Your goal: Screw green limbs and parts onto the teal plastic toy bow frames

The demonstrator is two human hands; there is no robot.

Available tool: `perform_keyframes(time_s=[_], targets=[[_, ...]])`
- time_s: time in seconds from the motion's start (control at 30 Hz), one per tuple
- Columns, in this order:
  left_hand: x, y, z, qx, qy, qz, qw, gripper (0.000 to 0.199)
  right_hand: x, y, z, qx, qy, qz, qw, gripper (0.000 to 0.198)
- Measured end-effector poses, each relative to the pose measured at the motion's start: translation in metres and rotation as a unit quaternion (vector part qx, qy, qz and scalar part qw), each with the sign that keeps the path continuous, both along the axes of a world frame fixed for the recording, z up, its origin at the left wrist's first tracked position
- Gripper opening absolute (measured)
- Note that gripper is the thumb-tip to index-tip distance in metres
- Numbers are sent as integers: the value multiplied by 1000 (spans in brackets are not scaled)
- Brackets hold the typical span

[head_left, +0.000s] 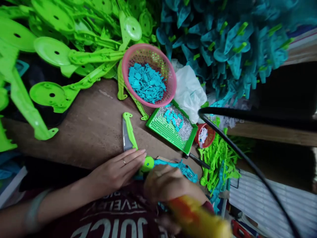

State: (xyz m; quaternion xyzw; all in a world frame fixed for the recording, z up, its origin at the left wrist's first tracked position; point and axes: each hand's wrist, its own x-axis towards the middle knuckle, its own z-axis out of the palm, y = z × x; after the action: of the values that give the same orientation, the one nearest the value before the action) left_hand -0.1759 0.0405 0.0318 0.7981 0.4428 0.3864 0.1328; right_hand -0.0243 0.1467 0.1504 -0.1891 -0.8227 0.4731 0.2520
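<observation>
My left hand [121,173], a ring on one finger, lies over a bright green plastic arm [130,130] and presses it to the table. Its fingers are straight and together; the thumb is hidden. A dark grey, blade-like strip [127,140] runs along the arm's left side, and a round green end [148,163] shows just past the fingertips. Beside that end, a teal plastic part [187,170] stretches to the right, partly behind my right hand [167,183]. That hand, smeared by motion, is closed on a yellow-and-orange power tool [198,218]. The tool's tip is hidden.
A pink basket [170,94] of small teal pieces stands behind a green tray [158,127] of screws. Green parts [53,51] pile at left, teal parts [230,49] at back right. A black cable [252,158] loops across the right side. A small red basket [210,138] sits by the tray.
</observation>
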Motion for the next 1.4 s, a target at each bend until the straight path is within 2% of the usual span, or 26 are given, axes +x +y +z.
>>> perform_keyframes(time_s=[0.03, 0.1, 0.13, 0.23, 0.37, 0.5, 0.73, 0.83, 0.97, 1.13, 1.2, 1.3, 1.4], targets=[[1, -1, -1, 3, 3, 0, 1000, 39, -2, 11, 0, -24, 55, -61, 996, 24], [2, -1, -1, 9, 9, 2, 1000, 42, -7, 40, -9, -46, 186, -162, 968, 20], [2, -1, -1, 8, 11, 2, 1000, 43, -10, 57, -16, -14, 221, -211, 952, 17], [3, -1, 0, 2, 1, 7, 1000, 45, -17, 95, -43, 10, 235, -304, 923, 14], [2, 1, 3, -6, -10, 4, 1000, 44, -16, 105, -63, 12, 186, -355, 916, 22], [1, 1, 4, -11, -8, -1, 1000, 45, -13, 100, -64, 0, 170, -366, 915, 26], [8, -10, 5, -37, 20, 25, 999, 45, -17, 101, -62, -19, 252, -321, 913, 17], [11, -13, 3, -27, 39, 32, 998, 42, -18, 100, -61, -8, 242, -320, 916, 16], [12, -15, -1, -5, 60, 33, 998, 41, -19, 98, -62, 12, 209, -356, 911, 22], [15, -17, -4, 22, 79, 43, 996, 43, -21, 104, -65, 10, 179, -372, 911, 26], [16, -19, -4, 35, 92, 53, 994, 43, -23, 103, -58, 8, 187, -385, 904, 24], [17, -20, -4, 61, 105, 66, 990, 42, -30, 85, -34, 12, 229, -378, 897, 19], [16, -18, -2, 93, 113, 70, 987, 40, -37, 46, -9, -15, 209, -306, 929, 18]])
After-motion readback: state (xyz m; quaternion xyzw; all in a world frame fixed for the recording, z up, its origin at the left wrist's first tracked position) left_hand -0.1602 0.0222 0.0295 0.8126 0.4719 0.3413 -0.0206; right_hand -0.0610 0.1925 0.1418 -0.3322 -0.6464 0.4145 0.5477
